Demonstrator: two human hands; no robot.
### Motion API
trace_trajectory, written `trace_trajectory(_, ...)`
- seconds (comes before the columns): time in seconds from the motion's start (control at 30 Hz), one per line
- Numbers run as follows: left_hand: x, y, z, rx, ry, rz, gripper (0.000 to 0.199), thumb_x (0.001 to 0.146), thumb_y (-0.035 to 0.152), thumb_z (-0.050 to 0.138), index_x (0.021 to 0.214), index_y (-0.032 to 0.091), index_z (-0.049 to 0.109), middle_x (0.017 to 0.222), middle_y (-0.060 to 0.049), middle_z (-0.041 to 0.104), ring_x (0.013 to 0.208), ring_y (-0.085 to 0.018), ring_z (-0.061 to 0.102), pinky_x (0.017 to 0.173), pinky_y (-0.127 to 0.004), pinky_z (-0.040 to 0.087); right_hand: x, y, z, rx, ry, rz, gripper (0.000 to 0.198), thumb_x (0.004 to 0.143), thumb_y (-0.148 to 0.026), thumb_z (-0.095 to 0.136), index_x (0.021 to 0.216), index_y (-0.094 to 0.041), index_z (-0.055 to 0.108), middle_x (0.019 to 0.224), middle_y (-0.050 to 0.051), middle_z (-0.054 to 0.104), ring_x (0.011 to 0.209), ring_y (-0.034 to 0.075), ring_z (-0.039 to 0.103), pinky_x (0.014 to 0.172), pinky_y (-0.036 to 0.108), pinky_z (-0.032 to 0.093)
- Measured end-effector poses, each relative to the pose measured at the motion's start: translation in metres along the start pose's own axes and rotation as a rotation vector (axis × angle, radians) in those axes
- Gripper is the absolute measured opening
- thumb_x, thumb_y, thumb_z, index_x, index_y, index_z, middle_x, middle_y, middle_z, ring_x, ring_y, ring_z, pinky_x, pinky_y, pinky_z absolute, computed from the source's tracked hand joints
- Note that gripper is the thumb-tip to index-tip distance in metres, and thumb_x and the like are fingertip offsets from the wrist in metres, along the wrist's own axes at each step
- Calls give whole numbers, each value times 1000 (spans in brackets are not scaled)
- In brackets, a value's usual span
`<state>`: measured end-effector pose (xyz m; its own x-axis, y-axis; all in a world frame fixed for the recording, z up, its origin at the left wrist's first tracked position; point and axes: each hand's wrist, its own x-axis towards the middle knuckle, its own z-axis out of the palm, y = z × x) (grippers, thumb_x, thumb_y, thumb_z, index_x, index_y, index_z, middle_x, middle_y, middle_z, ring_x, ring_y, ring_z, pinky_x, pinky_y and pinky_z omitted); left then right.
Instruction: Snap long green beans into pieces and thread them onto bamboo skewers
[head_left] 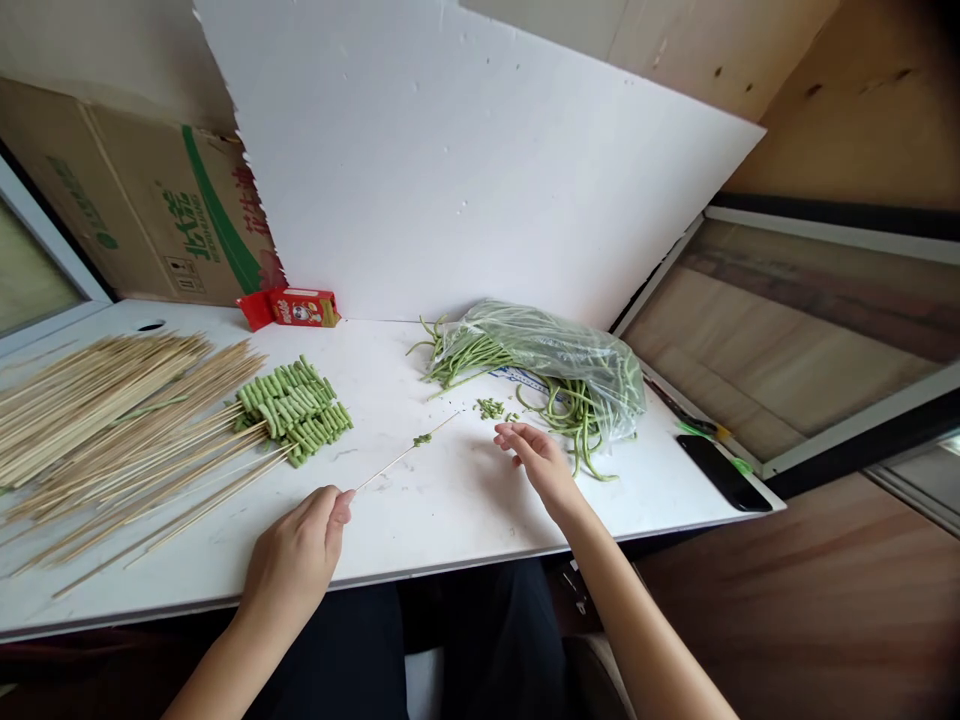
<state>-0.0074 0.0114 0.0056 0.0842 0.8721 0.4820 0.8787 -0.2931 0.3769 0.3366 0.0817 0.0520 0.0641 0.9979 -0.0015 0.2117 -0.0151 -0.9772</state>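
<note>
My left hand [304, 540] is closed around the lower end of a thin wooden skewer [390, 464], which points away to the right over the white table. Near the skewer's far end sits a small green bean piece [422, 439]. My right hand [536, 462] hovers to the right of the tip with fingers partly bent and apart, and no object shows in it. Just beyond its fingertips lie small cut bean bits [491, 408]. Left of centre, a stack of skewers threaded with cut green beans [292, 405] rests on the table.
Many bare skewers [97, 395] cover the table's left side. A clear plastic bag [555, 350] of long green beans [574, 410] lies at the back right. A red box [304, 307] stands near the white back panel [465, 160]. A black phone [720, 470] lies by the right edge.
</note>
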Motion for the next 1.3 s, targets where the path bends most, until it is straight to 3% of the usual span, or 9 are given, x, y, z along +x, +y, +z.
trace_trajectory(0.2,1,-10,5,4,-48,-106,39,110,44,35,85,24,57,80,-2,75,66,-20,69,55,-28,40,30,6,-9,-455,30,-194,38,101,-48,57,111,-19,78,122,12,79,105,28,73,85,37,54)
trace_trajectory(0.33,3,-7,5,-47,-28,-118,40,110,45,34,82,24,54,74,-1,70,64,-19,66,58,-29,39,84,0,-15,-775,29,-327,32,101,-26,52,118,-17,78,120,13,79,109,28,71,99,41,53)
trace_trajectory(0.47,4,-2,5,-98,18,-100,40,111,43,34,79,24,50,69,0,64,60,-18,60,57,-29,37,143,-7,-27,-990,-21,-327,36,97,-7,53,122,-16,76,124,13,77,124,28,64,113,43,46)
trace_trajectory(0.53,4,-1,6,-108,48,-89,39,111,40,35,79,24,49,68,0,62,58,-17,59,57,-29,36,165,-9,-36,-1092,-36,-294,31,97,-7,59,122,-16,75,126,17,74,128,30,62,111,42,48)
trace_trajectory(0.63,4,-1,8,-108,84,-71,37,111,38,37,78,24,48,67,1,61,58,-17,58,58,-30,36,187,-13,-49,-1215,-59,-260,28,103,-29,67,129,-18,69,136,14,67,120,27,66,103,46,57)
trace_trajectory(0.83,2,-5,15,-119,116,-66,35,111,38,39,81,23,52,69,0,62,61,-18,62,60,-31,36,211,-36,-65,-1328,-6,-240,38,103,-36,67,136,-18,63,137,12,65,116,27,68,97,48,60)
trace_trajectory(0.97,1,-5,16,-113,107,-75,36,111,39,39,81,23,52,67,1,62,58,-18,60,58,-31,34,224,-58,-68,-1322,-7,-237,55,98,-9,60,153,-15,50,133,18,70,123,32,64,96,37,54)
trace_trajectory(1.1,2,-4,17,-103,103,-72,37,111,39,39,81,24,52,65,2,62,55,-17,59,55,-31,32,231,-67,-61,-1310,-67,-231,66,90,0,53,154,-13,48,117,16,78,107,29,68,89,32,53)
trace_trajectory(1.3,1,-3,19,-86,99,-70,36,112,38,37,82,24,51,67,1,63,57,-17,60,56,-31,33,235,-57,-35,-1383,-86,-290,59,92,-2,57,151,-11,54,146,21,64,135,37,54,107,38,48)
